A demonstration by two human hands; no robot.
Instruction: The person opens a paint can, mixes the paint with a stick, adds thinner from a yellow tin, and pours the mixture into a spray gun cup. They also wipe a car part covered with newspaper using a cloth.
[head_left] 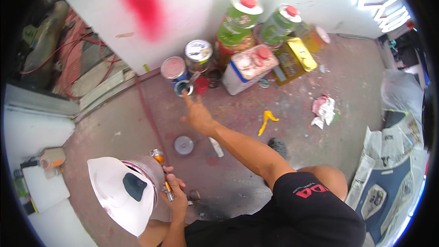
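Observation:
My left hand (pixel 176 192) is closed around the handle of a spray gun (pixel 157 156) with orange and silver metal parts. A white paper paint strainer (pixel 107 180) sits over its cup, with a dark blue-grey patch inside the cone. My right arm stretches forward. My right hand (pixel 200 116) has its fingers extended and spread, with nothing in it. Its fingertips are at the near rim of a small cup (pixel 184 88) with dark contents; I cannot tell whether they touch. A flat stick (pixel 194 78) leans there, and a small red cup (pixel 201 85) stands just right.
Paint cans (pixel 199 51), green tins (pixel 238 23), a white canister (pixel 250 69) and a yellow tin (pixel 295 61) stand along the wall. On the floor lie a round lid (pixel 184 145), yellow tape (pixel 266 122) and crumpled paper (pixel 324 111). A red hose (pixel 148 112) runs past. Masked panels (pixel 384 187) stand right.

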